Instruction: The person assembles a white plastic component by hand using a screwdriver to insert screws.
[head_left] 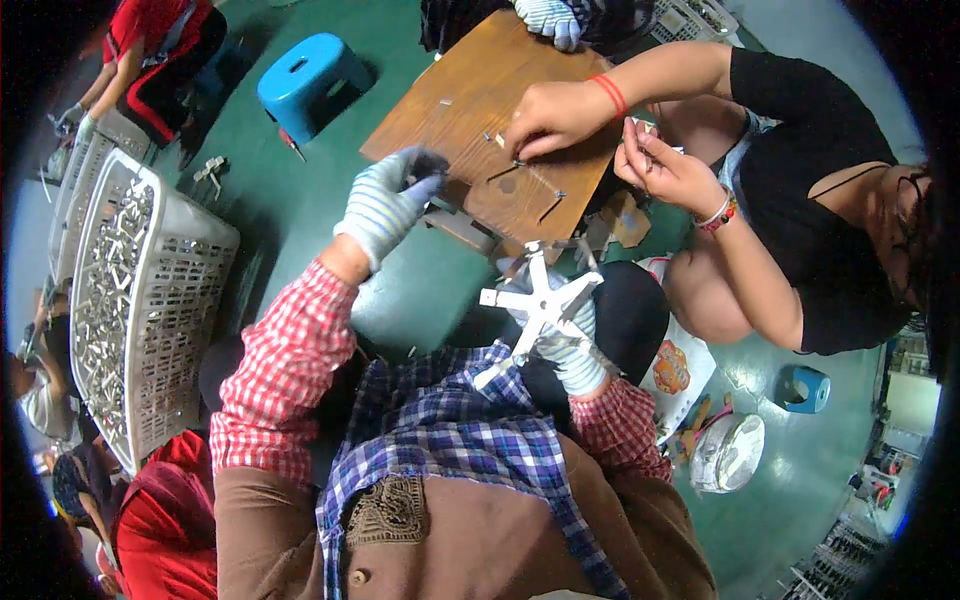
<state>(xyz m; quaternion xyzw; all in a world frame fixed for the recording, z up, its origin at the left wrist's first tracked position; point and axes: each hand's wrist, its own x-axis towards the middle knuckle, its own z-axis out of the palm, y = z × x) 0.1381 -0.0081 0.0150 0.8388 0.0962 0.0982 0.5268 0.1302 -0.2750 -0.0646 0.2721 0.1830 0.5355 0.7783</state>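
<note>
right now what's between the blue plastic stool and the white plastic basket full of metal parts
In the head view, mostly green floor lies between the blue plastic stool and the white plastic basket, with a small cluster of loose metal parts lying on it.

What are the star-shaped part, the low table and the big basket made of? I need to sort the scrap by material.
The star-shaped part in the right hand looks like white-painted or coated metal: thin flat arms, matte white. The low table is bare brown wood or board, with faint grain. The big basket looks like moulded pale plastic with a lattice wall.
</note>
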